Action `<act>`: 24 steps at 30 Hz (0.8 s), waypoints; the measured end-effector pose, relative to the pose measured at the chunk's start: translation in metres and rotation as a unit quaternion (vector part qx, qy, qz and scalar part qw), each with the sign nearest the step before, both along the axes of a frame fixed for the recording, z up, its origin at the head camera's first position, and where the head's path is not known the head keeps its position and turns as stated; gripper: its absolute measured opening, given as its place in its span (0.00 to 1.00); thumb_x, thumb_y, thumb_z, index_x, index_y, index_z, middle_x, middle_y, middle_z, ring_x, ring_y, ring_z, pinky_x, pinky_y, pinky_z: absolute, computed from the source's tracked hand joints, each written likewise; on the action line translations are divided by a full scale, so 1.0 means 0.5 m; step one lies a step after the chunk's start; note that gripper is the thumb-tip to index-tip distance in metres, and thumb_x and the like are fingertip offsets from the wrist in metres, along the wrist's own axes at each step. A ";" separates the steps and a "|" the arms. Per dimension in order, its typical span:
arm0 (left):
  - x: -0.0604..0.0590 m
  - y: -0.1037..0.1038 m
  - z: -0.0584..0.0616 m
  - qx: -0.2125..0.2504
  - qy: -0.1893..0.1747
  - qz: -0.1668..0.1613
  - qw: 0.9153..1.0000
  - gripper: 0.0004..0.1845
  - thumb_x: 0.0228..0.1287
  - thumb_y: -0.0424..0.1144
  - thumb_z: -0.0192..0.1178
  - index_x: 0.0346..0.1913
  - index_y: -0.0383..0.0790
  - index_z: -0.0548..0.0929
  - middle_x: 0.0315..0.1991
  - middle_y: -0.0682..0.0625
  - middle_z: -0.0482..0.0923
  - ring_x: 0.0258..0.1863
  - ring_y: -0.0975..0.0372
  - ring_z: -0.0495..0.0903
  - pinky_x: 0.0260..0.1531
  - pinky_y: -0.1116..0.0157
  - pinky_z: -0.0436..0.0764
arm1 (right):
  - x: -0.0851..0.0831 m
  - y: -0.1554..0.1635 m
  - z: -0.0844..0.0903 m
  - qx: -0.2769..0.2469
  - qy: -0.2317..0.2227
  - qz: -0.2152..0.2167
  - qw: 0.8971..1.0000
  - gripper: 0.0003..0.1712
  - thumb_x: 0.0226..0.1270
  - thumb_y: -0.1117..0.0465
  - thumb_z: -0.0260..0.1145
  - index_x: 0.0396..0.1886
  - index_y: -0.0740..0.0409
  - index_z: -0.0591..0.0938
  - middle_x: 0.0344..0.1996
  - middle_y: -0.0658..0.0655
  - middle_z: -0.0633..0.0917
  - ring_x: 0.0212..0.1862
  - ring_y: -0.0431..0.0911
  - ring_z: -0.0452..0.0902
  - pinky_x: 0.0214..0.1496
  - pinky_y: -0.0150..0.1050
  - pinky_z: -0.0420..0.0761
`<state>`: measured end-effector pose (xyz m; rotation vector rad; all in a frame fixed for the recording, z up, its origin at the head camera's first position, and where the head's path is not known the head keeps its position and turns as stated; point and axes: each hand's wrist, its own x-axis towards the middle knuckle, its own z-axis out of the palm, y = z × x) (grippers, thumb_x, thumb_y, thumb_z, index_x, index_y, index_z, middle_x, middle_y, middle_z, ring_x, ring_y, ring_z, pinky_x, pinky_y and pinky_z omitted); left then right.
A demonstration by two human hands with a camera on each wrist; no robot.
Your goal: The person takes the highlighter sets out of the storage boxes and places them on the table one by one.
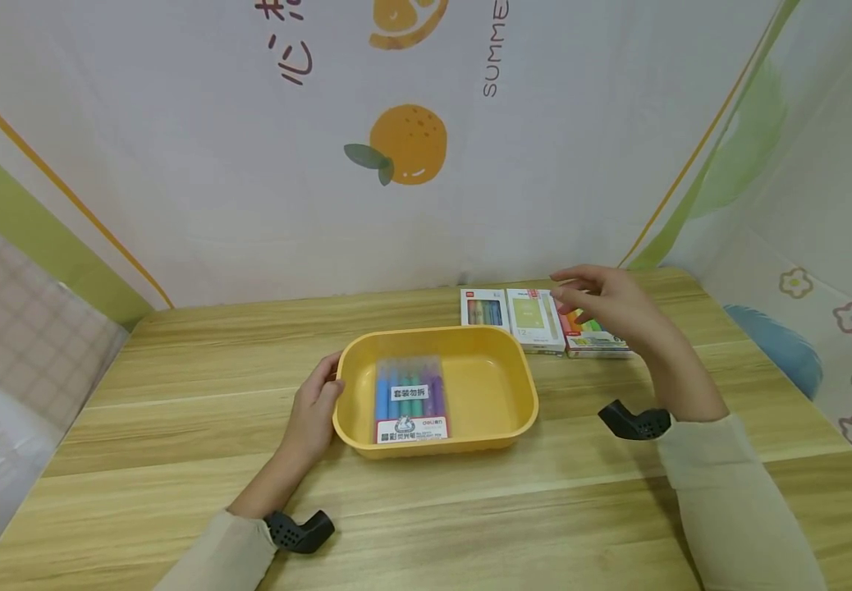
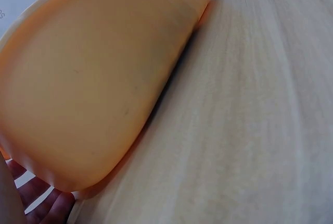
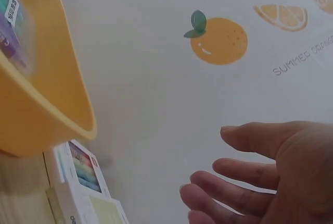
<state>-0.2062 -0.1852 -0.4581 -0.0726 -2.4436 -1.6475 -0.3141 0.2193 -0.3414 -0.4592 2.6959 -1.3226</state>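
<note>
Sleeves and the two black wrist mounts sit lowest in my head view, and I'm tracking both hands from there. Left hand (image 1: 313, 410) is pressed against the short left wall of the yellow tray (image 1: 522, 386), fingers wrapped at the rim, thumb near the top edge; from the left wrist view I only get the tray's (image 2: 93, 78) underside wall and a few fingertips (image 2: 47, 206) beneath it, so it's holding the tray. Tray runs long-ways left to right across the table (image 1: 175, 460), just right of that hand. Inside it lies a pen pack (image 1: 410, 400), long axis running away from me, white label end toward me, pen tips pointing at the back wall.

Right hand (image 1: 606, 302) hovers released, fingers spread and relaxed, gripping nothing; the right wrist view shows the same loose fingers (image 3: 244, 193) in the air. Directly beneath it lies a box (image 1: 594, 335) with bright colours, partly hidden. Left of that hand, touching side by side, lie a green-fronted box (image 1: 534, 322) and a rainbow box (image 1: 484, 312), all three long-ways pointing to the back wall, beyond the tray's far right corner.
</note>
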 end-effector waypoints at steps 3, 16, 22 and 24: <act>0.000 0.000 0.000 0.000 0.000 0.001 1.000 0.25 0.72 0.34 0.41 0.70 0.38 0.72 0.61 0.37 0.79 0.52 0.48 0.82 0.44 0.73 0.81 | 0.006 -0.007 0.005 0.006 0.001 0.017 1.000 0.29 0.74 0.46 0.62 0.67 0.58 0.76 0.42 0.59 0.86 0.38 0.41 0.83 0.41 0.37 0.84; 0.000 0.001 -0.001 0.004 0.003 -0.001 1.000 0.25 0.72 0.34 0.41 0.70 0.38 0.72 0.60 0.37 0.80 0.52 0.49 0.82 0.44 0.73 0.81 | 0.022 -0.036 0.012 0.033 0.011 0.045 0.998 0.27 0.74 0.44 0.61 0.64 0.55 0.79 0.46 0.63 0.87 0.42 0.52 0.83 0.39 0.39 0.83; 0.000 0.002 -0.001 0.004 0.002 -0.002 1.000 0.25 0.72 0.34 0.41 0.69 0.37 0.72 0.60 0.36 0.80 0.51 0.49 0.82 0.44 0.73 0.81 | 0.027 -0.056 0.008 0.038 0.006 0.066 0.997 0.26 0.74 0.47 0.61 0.65 0.55 0.78 0.47 0.62 0.87 0.45 0.59 0.82 0.34 0.39 0.84; 0.000 0.002 0.000 0.005 0.001 -0.002 1.000 0.25 0.72 0.34 0.41 0.69 0.37 0.72 0.60 0.36 0.80 0.50 0.50 0.82 0.43 0.73 0.81 | 0.031 -0.063 0.008 0.040 0.003 0.070 0.997 0.26 0.74 0.47 0.62 0.65 0.54 0.78 0.48 0.62 0.87 0.44 0.57 0.82 0.29 0.40 0.82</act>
